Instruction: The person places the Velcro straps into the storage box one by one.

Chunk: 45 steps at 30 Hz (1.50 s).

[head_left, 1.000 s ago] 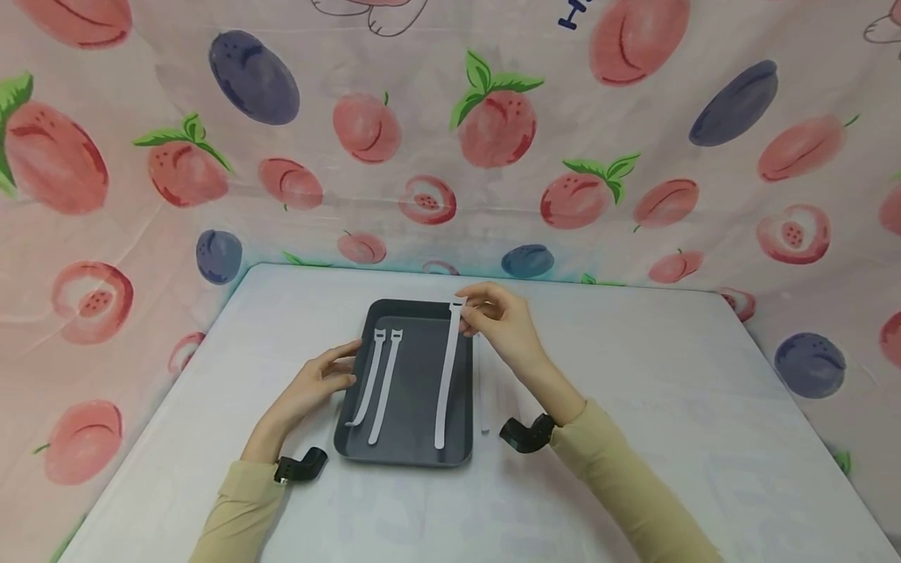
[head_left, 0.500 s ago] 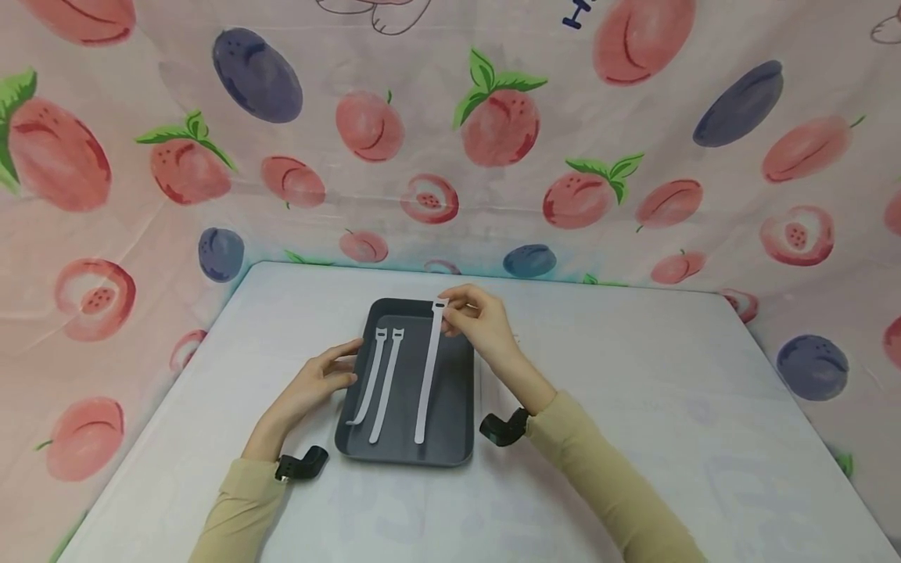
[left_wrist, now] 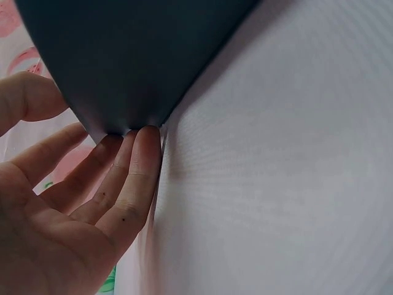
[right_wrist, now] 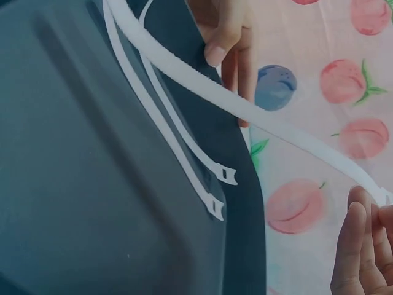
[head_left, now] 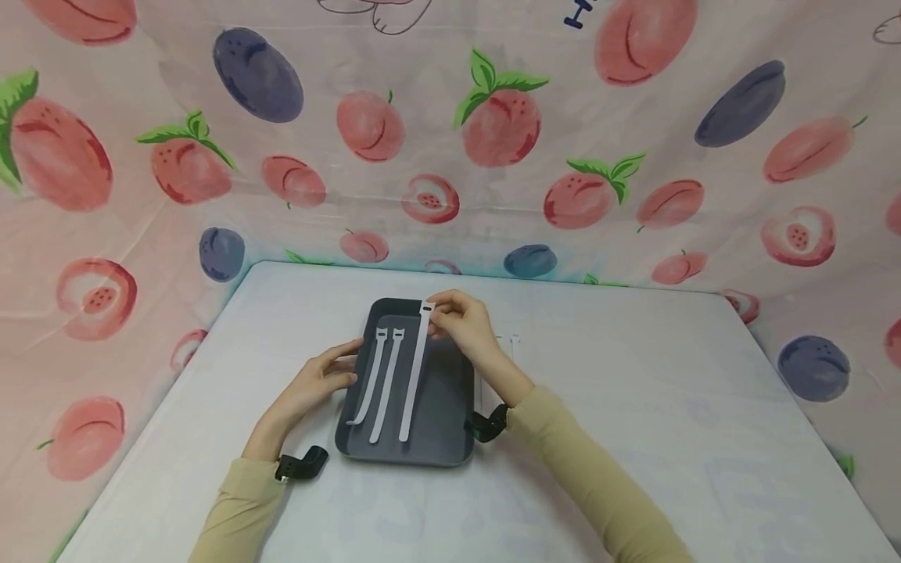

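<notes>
My right hand (head_left: 466,322) pinches the slotted head of a white hook-and-loop cable tie (head_left: 414,375) between thumb and fingers, over the far end of a dark grey tray (head_left: 445,414). The strap hangs lengthwise along the tray; in the right wrist view the held cable tie (right_wrist: 209,93) crosses above the others. Two similar ties lie side by side in the tray's left part, an outer tie (head_left: 369,383) with a bent tail and an inner tie (head_left: 386,387). My left hand (head_left: 310,385) touches the tray's left side, its fairly straight fingers (left_wrist: 144,160) against the outer wall.
Right of the tray, partly behind the right forearm, more pale ties (head_left: 515,339) lie on the white table (head_left: 633,375), faint against it. A fruit-print cloth (head_left: 429,117) stands behind the table. Both wrists wear black camera mounts (head_left: 303,464).
My right hand has moved left with the cable tie, from the tray's right edge to beside the two lying ties. The left hand and the tray have stayed in place.
</notes>
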{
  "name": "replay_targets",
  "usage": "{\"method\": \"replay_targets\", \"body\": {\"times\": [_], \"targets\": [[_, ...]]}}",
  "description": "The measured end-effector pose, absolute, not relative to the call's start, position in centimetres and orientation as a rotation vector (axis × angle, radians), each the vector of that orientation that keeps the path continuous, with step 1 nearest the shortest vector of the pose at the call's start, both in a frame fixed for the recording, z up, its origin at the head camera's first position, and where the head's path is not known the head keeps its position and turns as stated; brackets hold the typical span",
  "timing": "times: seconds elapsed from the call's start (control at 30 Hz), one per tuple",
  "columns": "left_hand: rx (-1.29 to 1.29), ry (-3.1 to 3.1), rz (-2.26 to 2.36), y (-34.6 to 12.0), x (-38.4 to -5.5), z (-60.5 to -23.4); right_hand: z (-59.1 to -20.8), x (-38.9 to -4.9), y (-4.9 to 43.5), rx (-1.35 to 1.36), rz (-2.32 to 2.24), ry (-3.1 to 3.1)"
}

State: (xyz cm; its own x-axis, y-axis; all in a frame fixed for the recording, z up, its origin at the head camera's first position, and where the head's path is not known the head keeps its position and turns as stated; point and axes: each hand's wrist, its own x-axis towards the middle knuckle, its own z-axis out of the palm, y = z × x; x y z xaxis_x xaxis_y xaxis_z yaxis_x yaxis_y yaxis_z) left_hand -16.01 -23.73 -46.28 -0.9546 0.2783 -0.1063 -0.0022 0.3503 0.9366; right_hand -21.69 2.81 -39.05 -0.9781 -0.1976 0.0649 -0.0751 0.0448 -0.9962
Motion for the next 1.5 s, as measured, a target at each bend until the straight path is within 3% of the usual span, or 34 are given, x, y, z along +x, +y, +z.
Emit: {"method": "replay_targets", "body": {"times": [1.5], "targets": [[0.234, 2.384, 1.64, -23.8, -16.2, -46.5, -44.3, -24.1, -0.7, -0.007, -1.852, 2.224]]}}
